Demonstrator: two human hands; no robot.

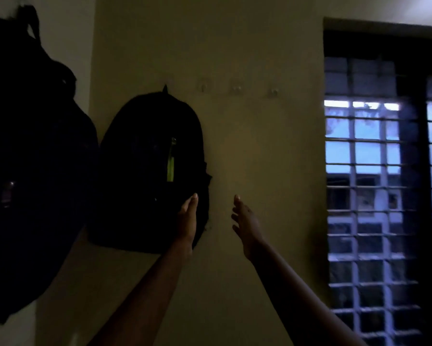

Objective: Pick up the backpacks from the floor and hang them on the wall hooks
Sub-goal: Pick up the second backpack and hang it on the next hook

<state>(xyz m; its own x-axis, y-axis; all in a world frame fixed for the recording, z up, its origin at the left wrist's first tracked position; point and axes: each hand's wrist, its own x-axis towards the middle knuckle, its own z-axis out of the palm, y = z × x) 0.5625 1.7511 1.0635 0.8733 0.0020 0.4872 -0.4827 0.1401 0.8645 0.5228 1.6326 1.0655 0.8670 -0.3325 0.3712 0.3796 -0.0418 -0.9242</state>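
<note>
The room is dim. A black backpack with a green stripe [150, 171] hangs by its top loop on the beige wall. A second, larger black backpack [32, 158] hangs close by on the left wall. Three small bare hooks [235, 88] sit in a row to the right of the striped backpack. My left hand [188, 216] is raised with straight fingers at the striped backpack's lower right edge; whether it touches the fabric I cannot tell. My right hand [244, 226] is raised in front of the bare wall, fingers apart, holding nothing.
A barred window [379, 186] with a dark frame fills the right side, with daylight behind it. The beige wall [272, 158] between the striped backpack and the window is bare below the hooks.
</note>
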